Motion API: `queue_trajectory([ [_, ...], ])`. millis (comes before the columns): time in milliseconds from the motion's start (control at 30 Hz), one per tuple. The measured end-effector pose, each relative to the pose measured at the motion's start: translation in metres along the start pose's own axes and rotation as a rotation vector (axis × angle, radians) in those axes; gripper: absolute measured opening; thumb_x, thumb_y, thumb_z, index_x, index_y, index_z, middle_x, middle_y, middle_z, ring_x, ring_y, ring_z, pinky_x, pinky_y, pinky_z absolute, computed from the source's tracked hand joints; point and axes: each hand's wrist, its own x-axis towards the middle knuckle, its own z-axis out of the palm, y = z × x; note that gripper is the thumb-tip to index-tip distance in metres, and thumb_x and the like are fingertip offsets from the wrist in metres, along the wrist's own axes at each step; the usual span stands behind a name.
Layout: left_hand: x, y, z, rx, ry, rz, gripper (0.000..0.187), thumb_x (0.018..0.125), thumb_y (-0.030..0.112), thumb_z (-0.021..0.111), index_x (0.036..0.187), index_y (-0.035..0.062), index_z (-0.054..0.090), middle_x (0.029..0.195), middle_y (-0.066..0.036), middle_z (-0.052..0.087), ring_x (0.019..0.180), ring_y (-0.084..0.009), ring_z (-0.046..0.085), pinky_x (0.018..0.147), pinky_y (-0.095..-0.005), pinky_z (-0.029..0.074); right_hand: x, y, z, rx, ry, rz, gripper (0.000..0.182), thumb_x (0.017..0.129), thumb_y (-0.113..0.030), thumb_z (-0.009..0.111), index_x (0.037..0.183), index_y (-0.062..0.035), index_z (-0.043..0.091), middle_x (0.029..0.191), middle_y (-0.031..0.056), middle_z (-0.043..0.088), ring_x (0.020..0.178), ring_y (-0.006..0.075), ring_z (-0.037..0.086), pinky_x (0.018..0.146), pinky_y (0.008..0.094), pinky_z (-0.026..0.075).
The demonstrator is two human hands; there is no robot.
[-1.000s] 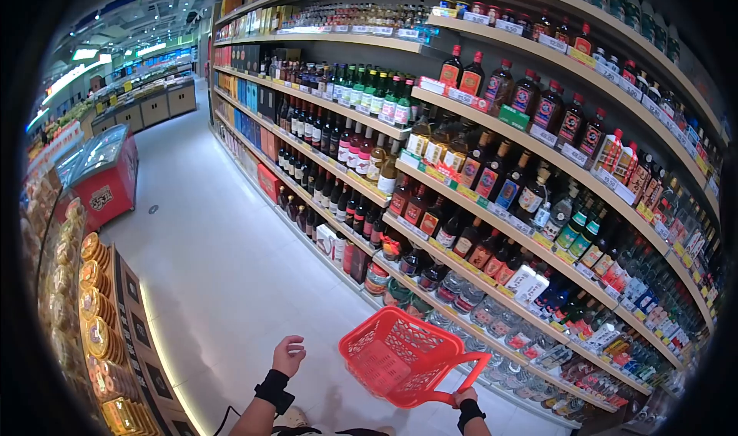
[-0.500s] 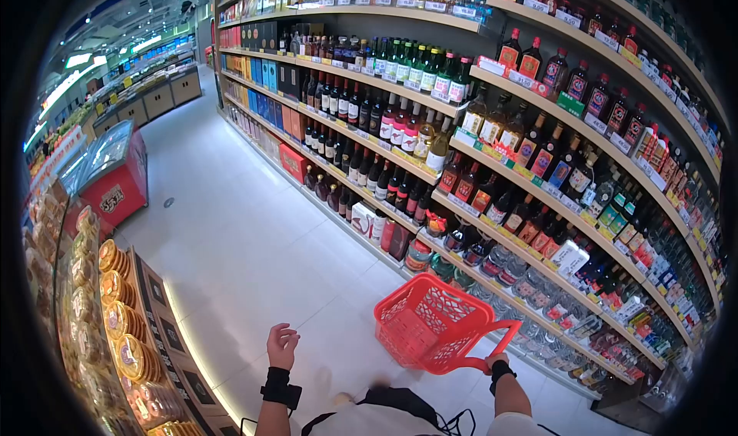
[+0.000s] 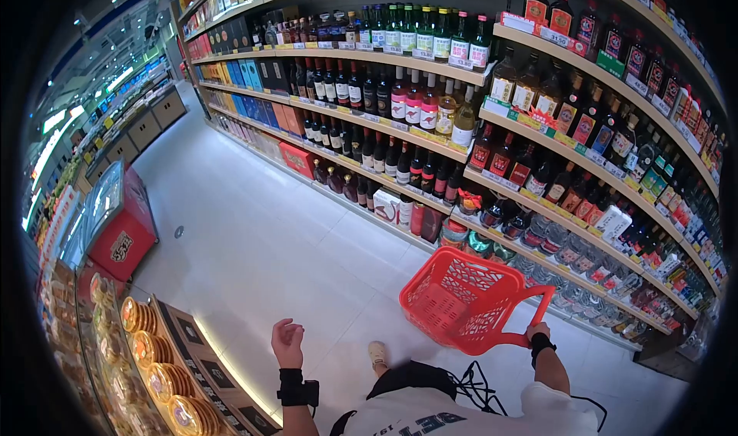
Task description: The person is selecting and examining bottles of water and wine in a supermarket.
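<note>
A red plastic shopping basket with lattice sides hangs at my right, and its inside shows nothing but the red bottom. My right hand is closed around the end of its long red handle. On the left, my left hand is raised over the floor, holding nothing, its fingers loosely bent and slightly apart. Both wrists wear black bands, the left one with a small black box. Beyond the basket, bottles stand on the lower shelves.
Long shelves of bottles and boxes run along the right. Packaged round pastries fill a display at lower left. A red chest freezer stands farther up the left side. Pale tiled floor lies between. My shoe shows below.
My view has shifted forward and tilted, so the shelves look nearer. The basket appears farther right, still in my right hand. One of my shoes has come into clear sight.
</note>
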Motion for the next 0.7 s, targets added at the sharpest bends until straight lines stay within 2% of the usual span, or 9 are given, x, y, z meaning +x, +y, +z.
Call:
queue_trajectory([
  [133, 0.072, 0.002, -0.009, 0.010, -0.044, -0.029, 0.028, 0.087, -0.001, 0.064, 0.114, 0.0008, 0.054, 0.089, -0.008, 0.066, 0.083, -0.0155, 0.063, 0.075, -0.0279, 0.052, 0.018, -0.014, 0.031, -0.056, 0.072, 0.024, 0.036, 0.084, -0.025, 0.066, 0.104, 0.0049, 0.063, 0.105, 0.0261, 0.068, 0.079, 0.0340, 0.073, 0.070, 0.0415, 0.061],
  [167, 0.092, -0.002, -0.014, 0.005, -0.046, -0.027, 0.028, 0.087, -0.001, 0.064, 0.113, 0.0007, 0.055, 0.089, -0.007, 0.066, 0.083, -0.0149, 0.063, 0.075, -0.0267, 0.051, 0.028, -0.016, 0.040, -0.076, 0.088, 0.019, 0.038, 0.083, -0.027, 0.069, 0.104, 0.0049, 0.064, 0.099, 0.0240, 0.070, 0.073, 0.0324, 0.073, 0.067, 0.0407, 0.061],
  [267, 0.134, -0.006, -0.027, -0.011, -0.018, -0.039, 0.027, 0.087, -0.002, 0.064, 0.112, 0.0002, 0.055, 0.089, -0.007, 0.066, 0.082, -0.0148, 0.063, 0.074, -0.0268, 0.051, 0.004, -0.059, 0.025, 0.060, -0.073, 0.094, 0.037, 0.084, -0.026, 0.069, 0.102, 0.0059, 0.066, 0.092, 0.0220, 0.071, 0.067, 0.0315, 0.072, 0.062, 0.0400, 0.061],
  [300, 0.145, -0.012, -0.034, -0.007, -0.011, -0.041, 0.027, 0.086, -0.002, 0.064, 0.112, 0.0003, 0.055, 0.089, -0.007, 0.066, 0.082, -0.0149, 0.063, 0.074, -0.0272, 0.051, -0.004, -0.075, 0.025, 0.033, -0.073, 0.117, 0.038, 0.085, -0.027, 0.069, 0.100, 0.0069, 0.067, 0.084, 0.0201, 0.072, 0.058, 0.0309, 0.071, 0.056, 0.0386, 0.060],
  [333, 0.155, -0.016, -0.041, -0.003, -0.006, -0.042, 0.027, 0.086, -0.002, 0.064, 0.112, 0.0004, 0.055, 0.089, -0.007, 0.066, 0.082, -0.0150, 0.063, 0.074, -0.0275, 0.052, -0.024, -0.101, 0.019, 0.018, -0.055, 0.152, 0.035, 0.087, -0.027, 0.068, 0.101, 0.0055, 0.066, 0.093, 0.0219, 0.071, 0.074, 0.0326, 0.073, 0.067, 0.0409, 0.061],
  [400, 0.172, -0.023, -0.054, 0.007, -0.001, -0.074, 0.027, 0.087, -0.001, 0.064, 0.112, 0.0010, 0.055, 0.088, -0.006, 0.065, 0.081, -0.0146, 0.063, 0.074, -0.0274, 0.052, 0.036, -0.074, 0.074, -0.154, -0.022, 0.093, 0.036, 0.085, -0.023, 0.069, 0.107, 0.0043, 0.062, 0.107, 0.0199, 0.069, 0.084, 0.0355, 0.072, 0.069, 0.0415, 0.063],
  [500, 0.201, -0.041, -0.079, 0.029, -0.004, -0.116, 0.027, 0.086, 0.000, 0.065, 0.111, 0.0016, 0.056, 0.086, -0.006, 0.065, 0.078, -0.0140, 0.062, 0.072, -0.0273, 0.052, 0.021, -0.100, 0.086, -0.251, 0.010, 0.127, 0.034, 0.086, -0.018, 0.065, 0.113, 0.0016, 0.058, 0.112, 0.0211, 0.068, 0.098, 0.0360, 0.069, 0.085, 0.0414, 0.059],
  [600, 0.239, -0.062, -0.103, 0.044, -0.004, -0.184, 0.026, 0.086, 0.000, 0.065, 0.111, 0.0020, 0.056, 0.086, -0.005, 0.064, 0.077, -0.0139, 0.062, 0.071, -0.0273, 0.052, -0.021, -0.131, 0.095, -0.237, 0.109, 0.160, 0.039, 0.086, -0.015, 0.064, 0.119, -0.0009, 0.051, 0.109, 0.0206, 0.068, 0.105, 0.0343, 0.067, 0.090, 0.0417, 0.056],
  [700, 0.288, -0.084, -0.119, 0.039, -0.062, -0.186, 0.025, 0.086, -0.001, 0.064, 0.110, 0.0024, 0.056, 0.086, -0.005, 0.064, 0.077, -0.0137, 0.061, 0.069, -0.0274, 0.052, -0.024, -0.127, 0.117, -0.177, 0.034, 0.158, 0.050, 0.087, -0.019, 0.059, 0.131, 0.0003, 0.044, 0.122, 0.0241, 0.062, 0.113, 0.0372, 0.062, 0.096, 0.0412, 0.052],
])
